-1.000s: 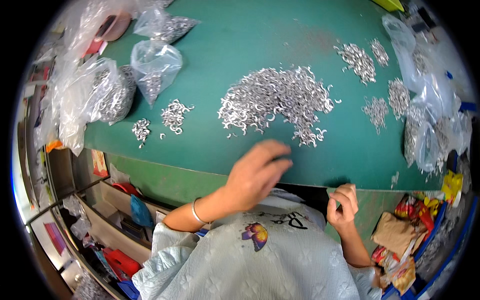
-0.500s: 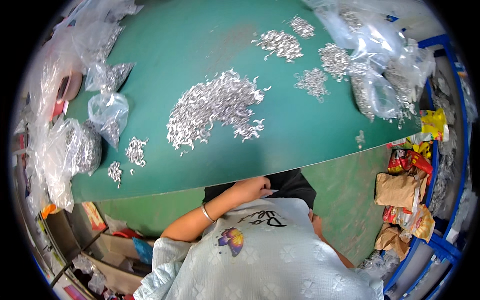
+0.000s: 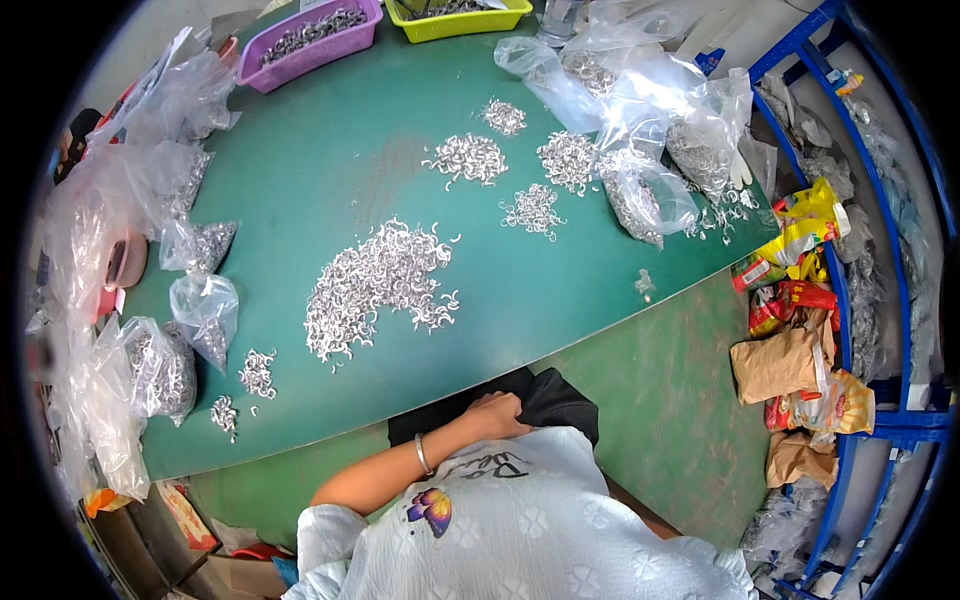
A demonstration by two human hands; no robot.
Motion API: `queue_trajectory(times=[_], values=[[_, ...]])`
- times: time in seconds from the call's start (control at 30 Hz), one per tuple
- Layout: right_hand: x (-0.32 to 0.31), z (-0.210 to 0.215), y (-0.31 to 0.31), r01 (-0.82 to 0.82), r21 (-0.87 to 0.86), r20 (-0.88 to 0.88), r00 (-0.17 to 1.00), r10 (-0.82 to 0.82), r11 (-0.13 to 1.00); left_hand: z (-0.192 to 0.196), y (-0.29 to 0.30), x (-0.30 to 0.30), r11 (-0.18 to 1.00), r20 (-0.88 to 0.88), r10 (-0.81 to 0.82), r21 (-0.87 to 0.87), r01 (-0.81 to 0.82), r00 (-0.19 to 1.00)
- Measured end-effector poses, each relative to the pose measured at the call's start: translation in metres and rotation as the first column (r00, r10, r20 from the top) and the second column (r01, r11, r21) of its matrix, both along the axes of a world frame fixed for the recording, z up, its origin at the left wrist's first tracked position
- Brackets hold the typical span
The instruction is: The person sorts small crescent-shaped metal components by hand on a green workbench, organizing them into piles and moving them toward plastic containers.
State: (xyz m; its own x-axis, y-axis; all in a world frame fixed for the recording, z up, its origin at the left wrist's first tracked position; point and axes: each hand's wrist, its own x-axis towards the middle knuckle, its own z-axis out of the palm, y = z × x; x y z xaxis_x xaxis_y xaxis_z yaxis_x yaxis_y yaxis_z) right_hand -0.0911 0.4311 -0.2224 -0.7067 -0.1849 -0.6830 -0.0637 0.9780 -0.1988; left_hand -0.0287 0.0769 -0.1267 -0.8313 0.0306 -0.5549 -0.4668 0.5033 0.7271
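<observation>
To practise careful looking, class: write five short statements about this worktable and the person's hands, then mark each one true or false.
1. The big pile of metal hooks lies loose on the green table. True.
2. The left hand is picking from that pile. False: it is off the table, at the person's lap.
3. The purple basket is empty. False: it holds metal pieces.
4. A bracelet circles the left wrist. True.
5. The right hand is over the table. False: it is out of sight.

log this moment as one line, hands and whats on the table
left hand: at lap below table edge, grip unclear | right hand: not in view | green table: big pile of metal hooks, smaller piles, bagged hooks
</observation>
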Motion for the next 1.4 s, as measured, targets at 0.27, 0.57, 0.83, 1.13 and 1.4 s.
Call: queue_trajectory(times=[0.27,0.57,0.83,1.13,1.4], values=[[0.008,-0.04,0.012,0.193,-0.189,-0.039,0.978,-0.204,0.963,-0.031,0.005,0.018,0.891,-0.01,0.324,0.339,-0.302,0.946],[0.001,-0.026,-0.016,-0.124,0.13,-0.13,0.982,0.141,0.984,-0.018,-0.004,0.021,0.766,0.167,0.417,0.465,-0.445,0.893],[0.018,-0.053,-0.002,-0.213,0.174,-0.486,0.83,0.272,0.961,-0.008,-0.003,0.014,0.716,0.24,0.429,0.496,-0.49,0.871],[0.002,-0.004,-0.033,-0.609,0.066,-0.745,0.497,0.445,0.791,-0.011,-0.007,0.019,0.633,0.264,0.498,0.54,-0.555,0.826],[-0.014,0.022,-0.043,-0.751,-0.183,-0.772,0.509,0.381,0.634,0.005,-0.013,0.018,0.519,0.421,0.513,0.542,-0.661,0.748]])
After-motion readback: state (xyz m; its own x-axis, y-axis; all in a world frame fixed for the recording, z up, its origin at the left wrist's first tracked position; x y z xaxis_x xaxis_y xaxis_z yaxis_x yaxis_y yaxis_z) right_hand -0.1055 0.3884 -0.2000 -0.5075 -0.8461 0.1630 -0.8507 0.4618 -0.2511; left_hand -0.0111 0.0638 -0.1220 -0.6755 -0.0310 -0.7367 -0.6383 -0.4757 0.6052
